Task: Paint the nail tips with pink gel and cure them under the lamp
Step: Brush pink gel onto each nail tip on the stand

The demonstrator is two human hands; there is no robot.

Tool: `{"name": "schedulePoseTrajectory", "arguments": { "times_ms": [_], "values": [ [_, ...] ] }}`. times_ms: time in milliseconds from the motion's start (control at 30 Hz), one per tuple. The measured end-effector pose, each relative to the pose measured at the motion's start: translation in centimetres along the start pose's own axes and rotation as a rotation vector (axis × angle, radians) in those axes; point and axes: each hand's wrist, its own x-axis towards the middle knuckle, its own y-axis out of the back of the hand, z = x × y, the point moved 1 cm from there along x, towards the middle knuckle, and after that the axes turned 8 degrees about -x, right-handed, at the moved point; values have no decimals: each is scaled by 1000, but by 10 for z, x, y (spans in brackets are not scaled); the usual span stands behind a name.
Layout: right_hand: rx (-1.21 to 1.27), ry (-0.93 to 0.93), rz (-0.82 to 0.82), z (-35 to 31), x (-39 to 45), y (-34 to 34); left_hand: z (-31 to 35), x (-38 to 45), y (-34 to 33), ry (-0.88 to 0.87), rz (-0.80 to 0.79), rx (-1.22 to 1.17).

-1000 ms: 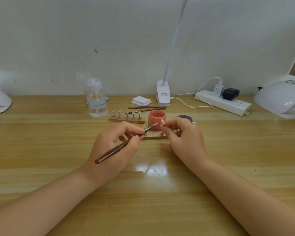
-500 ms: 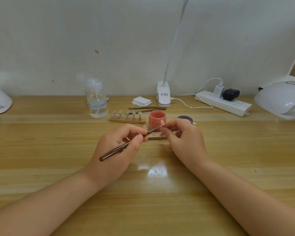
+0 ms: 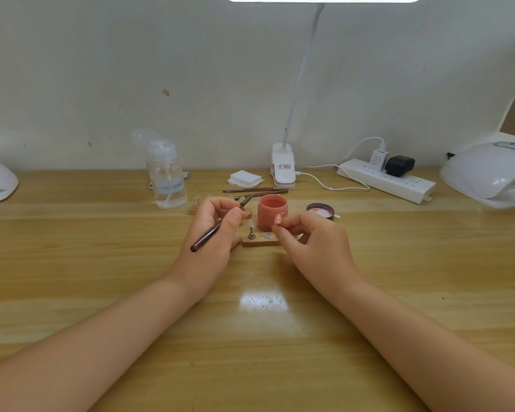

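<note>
Two hands work over a wooden counter (image 3: 280, 352): the left hand (image 3: 213, 233) grips a dark brush (image 3: 211, 233), the right hand (image 3: 312, 242) pinches a pink-coated nail tip (image 3: 277, 220) before the pink gel jar (image 3: 272, 212); the clip lamp (image 3: 283, 171) label beyond is unreadable.

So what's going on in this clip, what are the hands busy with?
A person is painting nail tips at a wooden desk. The left hand grips a brush, its tip lifted away toward the far stand. The right hand pinches a pink-coated nail tip in front of the open jar of pink gel. A near wooden stand lies between the hands, and the white curing lamp sits unused at the far right.
</note>
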Motion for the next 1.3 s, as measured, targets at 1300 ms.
{"name": "schedulePoseTrajectory", "arguments": {
  "times_ms": [1300],
  "values": [
    [-516,110,-179,-9,0,-6,6,-17,-2,-122,-2,19]
  ]
}}
